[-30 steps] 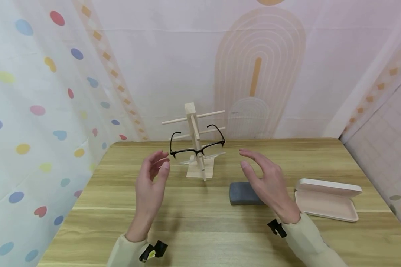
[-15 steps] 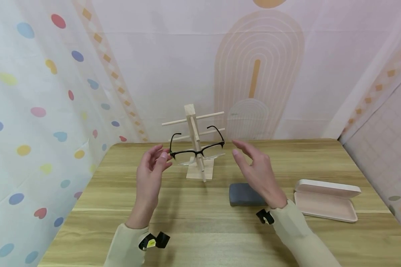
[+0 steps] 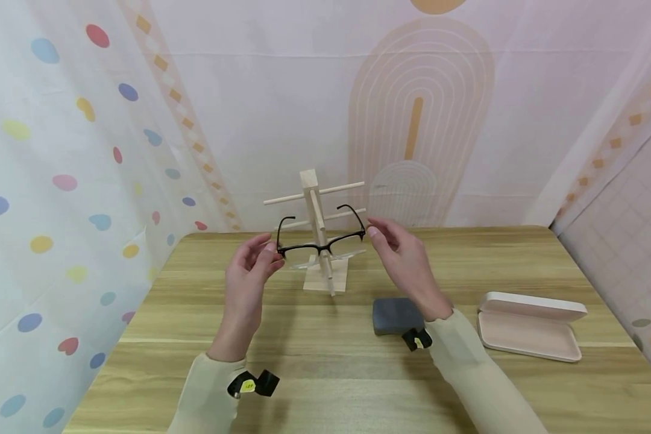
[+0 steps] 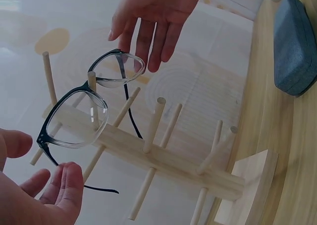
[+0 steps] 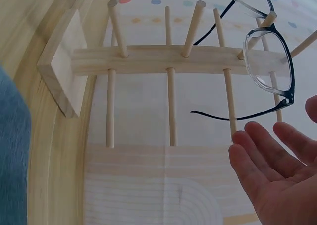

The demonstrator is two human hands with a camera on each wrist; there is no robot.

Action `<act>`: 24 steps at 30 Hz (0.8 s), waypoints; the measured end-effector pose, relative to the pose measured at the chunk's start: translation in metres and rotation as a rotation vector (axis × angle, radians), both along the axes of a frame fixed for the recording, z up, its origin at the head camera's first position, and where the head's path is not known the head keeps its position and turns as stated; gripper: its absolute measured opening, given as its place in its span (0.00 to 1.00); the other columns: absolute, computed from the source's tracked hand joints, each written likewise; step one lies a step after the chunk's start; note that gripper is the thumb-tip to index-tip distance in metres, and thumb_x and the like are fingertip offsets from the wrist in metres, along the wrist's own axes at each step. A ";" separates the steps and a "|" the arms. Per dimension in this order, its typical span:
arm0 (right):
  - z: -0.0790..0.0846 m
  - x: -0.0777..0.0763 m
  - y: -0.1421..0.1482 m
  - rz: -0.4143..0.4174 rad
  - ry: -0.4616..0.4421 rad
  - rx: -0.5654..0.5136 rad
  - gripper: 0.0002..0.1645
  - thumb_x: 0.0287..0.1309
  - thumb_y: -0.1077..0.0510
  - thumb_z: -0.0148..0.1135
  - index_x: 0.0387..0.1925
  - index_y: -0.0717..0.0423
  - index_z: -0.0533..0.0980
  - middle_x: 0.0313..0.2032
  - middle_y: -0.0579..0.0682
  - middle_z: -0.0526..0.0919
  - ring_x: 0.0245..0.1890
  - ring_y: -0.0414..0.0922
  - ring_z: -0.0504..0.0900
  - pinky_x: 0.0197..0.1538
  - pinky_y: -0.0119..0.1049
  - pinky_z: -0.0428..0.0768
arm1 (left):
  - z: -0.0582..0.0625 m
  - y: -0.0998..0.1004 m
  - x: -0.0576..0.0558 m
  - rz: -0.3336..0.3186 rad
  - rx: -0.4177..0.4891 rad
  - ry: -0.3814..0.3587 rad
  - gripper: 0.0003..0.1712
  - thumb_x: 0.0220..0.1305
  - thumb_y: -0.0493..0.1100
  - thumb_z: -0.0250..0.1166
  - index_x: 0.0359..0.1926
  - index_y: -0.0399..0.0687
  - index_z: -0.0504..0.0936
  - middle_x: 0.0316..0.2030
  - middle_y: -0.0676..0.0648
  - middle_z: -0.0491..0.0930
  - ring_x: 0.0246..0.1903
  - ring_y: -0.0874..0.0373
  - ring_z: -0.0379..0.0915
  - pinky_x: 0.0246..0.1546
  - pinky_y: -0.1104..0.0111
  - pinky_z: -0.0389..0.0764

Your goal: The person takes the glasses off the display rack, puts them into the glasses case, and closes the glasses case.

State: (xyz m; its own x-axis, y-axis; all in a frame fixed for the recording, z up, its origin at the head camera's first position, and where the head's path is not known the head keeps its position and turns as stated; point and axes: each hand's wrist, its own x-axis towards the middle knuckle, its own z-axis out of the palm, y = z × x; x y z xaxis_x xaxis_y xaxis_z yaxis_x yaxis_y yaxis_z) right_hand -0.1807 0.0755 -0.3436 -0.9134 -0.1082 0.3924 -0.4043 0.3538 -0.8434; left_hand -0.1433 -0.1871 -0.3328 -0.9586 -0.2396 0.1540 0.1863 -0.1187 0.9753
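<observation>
A pair of eyeglasses (image 3: 299, 246) with a black upper frame and clear lower rims sits on a wooden peg stand (image 3: 309, 181). Its bridge rests over a front peg, and its temples extend back past the post. My left hand (image 3: 245, 277) is at the left hinge, thumb on one side and fingers on the other; the left wrist view shows a gap between them. At the opposite hinge, my right hand (image 3: 407, 262) has its fingers extended beside the temple. In the right wrist view the thumb, partly cut off, stands apart from the fingers (image 5: 257, 155).
A blue-grey glasses case (image 3: 396, 314), closed, lies right of the stand on the wooden table (image 3: 325, 392). Further right is a white case (image 3: 531, 328) with its lid raised and a pale pink inside. Patterned cloth (image 3: 222, 90) hangs behind and at the sides.
My right hand has moved left and away from me, up to the right hinge. The left hand has shifted slightly right onto the left hinge. The eyeglasses and stand have stayed put.
</observation>
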 end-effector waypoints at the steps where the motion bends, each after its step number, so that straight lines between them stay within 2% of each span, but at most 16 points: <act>1: 0.000 -0.001 -0.001 -0.002 -0.002 -0.002 0.27 0.78 0.42 0.53 0.67 0.52 0.77 0.58 0.50 0.85 0.56 0.48 0.83 0.59 0.50 0.80 | 0.000 0.000 -0.001 -0.001 0.007 0.001 0.19 0.77 0.36 0.59 0.63 0.33 0.73 0.42 0.49 0.80 0.40 0.61 0.79 0.50 0.69 0.85; 12: 0.006 -0.009 -0.009 -0.008 -0.030 -0.039 0.24 0.78 0.45 0.53 0.62 0.54 0.80 0.47 0.52 0.87 0.47 0.47 0.84 0.49 0.45 0.81 | 0.000 0.001 -0.003 -0.003 0.027 -0.014 0.17 0.75 0.33 0.60 0.61 0.34 0.75 0.41 0.51 0.85 0.37 0.60 0.81 0.48 0.70 0.85; 18: 0.007 -0.010 -0.014 0.004 -0.040 -0.082 0.22 0.78 0.48 0.55 0.60 0.56 0.81 0.48 0.53 0.87 0.46 0.47 0.84 0.48 0.42 0.80 | 0.001 0.001 -0.003 -0.007 0.015 -0.014 0.17 0.74 0.32 0.61 0.61 0.34 0.75 0.38 0.55 0.86 0.36 0.62 0.80 0.45 0.71 0.84; 24: 0.009 -0.010 -0.016 0.014 -0.034 -0.094 0.19 0.77 0.51 0.56 0.58 0.55 0.82 0.48 0.52 0.87 0.44 0.46 0.83 0.46 0.40 0.79 | 0.001 0.001 -0.003 -0.001 0.014 -0.012 0.17 0.74 0.32 0.62 0.60 0.33 0.76 0.39 0.52 0.87 0.35 0.61 0.80 0.44 0.71 0.84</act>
State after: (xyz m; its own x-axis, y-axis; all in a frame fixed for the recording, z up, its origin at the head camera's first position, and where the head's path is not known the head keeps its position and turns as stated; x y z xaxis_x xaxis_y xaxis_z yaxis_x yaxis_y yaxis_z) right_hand -0.1911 0.0593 -0.3349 -0.9248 -0.0852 0.3707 -0.3796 0.2672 -0.8857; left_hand -0.1464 -0.1865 -0.3320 -0.9607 -0.2404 0.1389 0.1744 -0.1330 0.9757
